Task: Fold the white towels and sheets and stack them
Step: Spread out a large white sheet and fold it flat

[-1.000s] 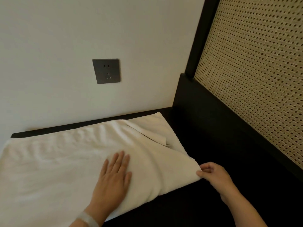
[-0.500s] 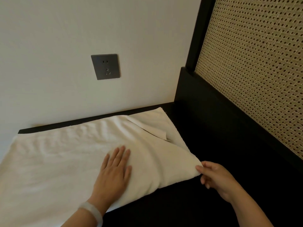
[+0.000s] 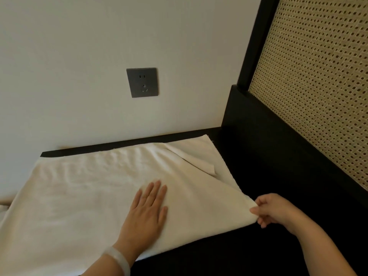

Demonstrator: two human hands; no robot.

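White cloth, a towel (image 3: 89, 196), lies spread over the left part of a black surface (image 3: 264, 176) in the head view. Its far hem runs just inside the surface's back edge, below the wall. It reaches off the left edge of the picture, so its full extent cannot be told. Toward the back right corner of the surface, the top layer is turned over in a slanted flap (image 3: 207, 168), and a lower layer shows beneath it.

The left hand (image 3: 145, 214) lies palm down on the towel near its front edge, fingers (image 3: 157, 191) straight, close together and flat on the cloth. A pale wristband (image 3: 119, 257) circles that wrist. The right hand (image 3: 274, 212) is at the towel's near right corner, its fingers (image 3: 258, 211) curled and pinching the cloth there, the corner slightly lifted off the black surface.

A grey wall socket (image 3: 142, 82) sits on the pale wall above the back edge. Along the surface's right side stands a woven cane panel (image 3: 318, 86) in a black frame (image 3: 253, 42).
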